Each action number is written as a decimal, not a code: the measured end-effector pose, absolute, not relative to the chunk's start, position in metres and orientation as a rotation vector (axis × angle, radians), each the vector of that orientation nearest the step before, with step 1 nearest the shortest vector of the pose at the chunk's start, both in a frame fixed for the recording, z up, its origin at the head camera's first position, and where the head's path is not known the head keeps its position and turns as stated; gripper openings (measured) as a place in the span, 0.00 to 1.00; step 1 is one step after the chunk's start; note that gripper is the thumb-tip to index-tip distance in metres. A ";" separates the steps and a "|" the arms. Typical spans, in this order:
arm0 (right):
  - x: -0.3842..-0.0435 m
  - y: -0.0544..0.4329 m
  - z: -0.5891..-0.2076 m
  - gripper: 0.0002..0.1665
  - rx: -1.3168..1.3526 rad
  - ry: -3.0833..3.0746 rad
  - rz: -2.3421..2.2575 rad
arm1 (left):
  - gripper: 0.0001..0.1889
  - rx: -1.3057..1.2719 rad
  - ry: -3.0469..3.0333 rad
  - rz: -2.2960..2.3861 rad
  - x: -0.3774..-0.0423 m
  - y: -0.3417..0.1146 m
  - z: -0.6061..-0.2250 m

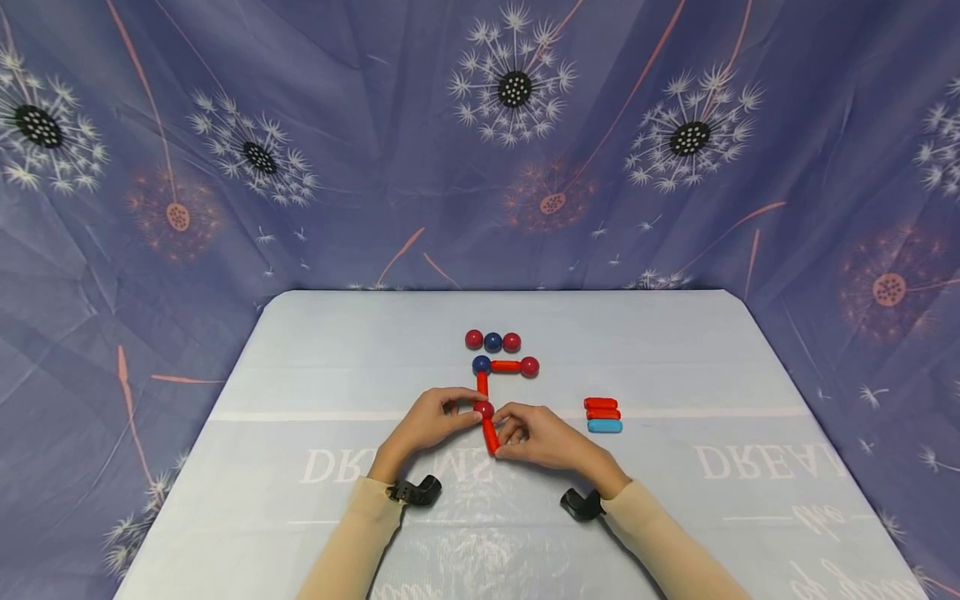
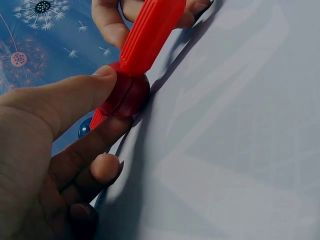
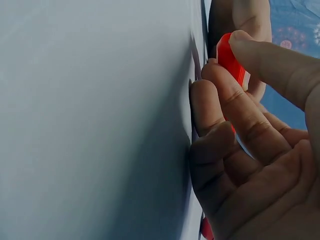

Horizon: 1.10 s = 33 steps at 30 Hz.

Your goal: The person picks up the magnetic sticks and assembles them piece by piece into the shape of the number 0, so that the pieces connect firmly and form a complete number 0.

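Note:
My left hand (image 1: 432,419) pinches a dark red ball (image 2: 131,95) between thumb and fingers. From that ball a ridged red rod (image 2: 152,36) sticks out toward me, and my right hand (image 1: 543,437) pinches its near end between thumb and fingertips. Another red rod (image 1: 482,384) runs from the held ball away to a blue ball (image 1: 482,364). A further red rod (image 1: 506,367) links the blue ball to a red ball (image 1: 529,367) on the right, so the joined pieces form an angled chain on the table.
Behind the chain, a red ball (image 1: 474,339), a blue ball (image 1: 492,342) and a second red ball (image 1: 512,342) sit in a row. Right of my right hand lie two red rods (image 1: 602,414) and a light blue rod (image 1: 605,427). A patterned curtain hangs behind the white table (image 1: 300,350).

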State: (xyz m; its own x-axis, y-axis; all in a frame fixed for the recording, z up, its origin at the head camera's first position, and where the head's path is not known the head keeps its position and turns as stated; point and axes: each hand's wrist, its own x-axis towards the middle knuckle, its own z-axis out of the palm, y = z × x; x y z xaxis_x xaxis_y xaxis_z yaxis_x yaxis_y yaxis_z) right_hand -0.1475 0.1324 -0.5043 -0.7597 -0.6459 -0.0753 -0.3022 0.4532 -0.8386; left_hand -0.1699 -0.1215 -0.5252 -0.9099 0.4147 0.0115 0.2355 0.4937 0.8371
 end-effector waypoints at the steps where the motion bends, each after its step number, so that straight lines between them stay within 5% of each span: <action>1: -0.147 0.131 -0.504 0.24 -0.796 2.325 -1.227 | 0.14 0.561 2.545 1.382 -0.170 -0.122 -0.525; 24: -0.144 0.118 -0.506 0.24 -0.676 2.256 -1.334 | 0.14 0.569 2.555 1.372 -0.169 -0.122 -0.525; 33: -0.168 0.134 -0.489 0.23 -0.791 2.418 -1.238 | 0.14 0.578 2.540 1.380 -0.171 -0.122 -0.526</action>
State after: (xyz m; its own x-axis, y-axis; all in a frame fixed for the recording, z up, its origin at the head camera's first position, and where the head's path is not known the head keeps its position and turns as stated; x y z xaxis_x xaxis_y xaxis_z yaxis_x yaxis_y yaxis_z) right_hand -0.1684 0.1342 -0.4893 -0.7991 -0.6007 -0.0241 -0.3315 0.4738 -0.8158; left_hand -0.1707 -0.1223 -0.5261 -0.9052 0.4246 0.0166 0.2450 0.4895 0.8369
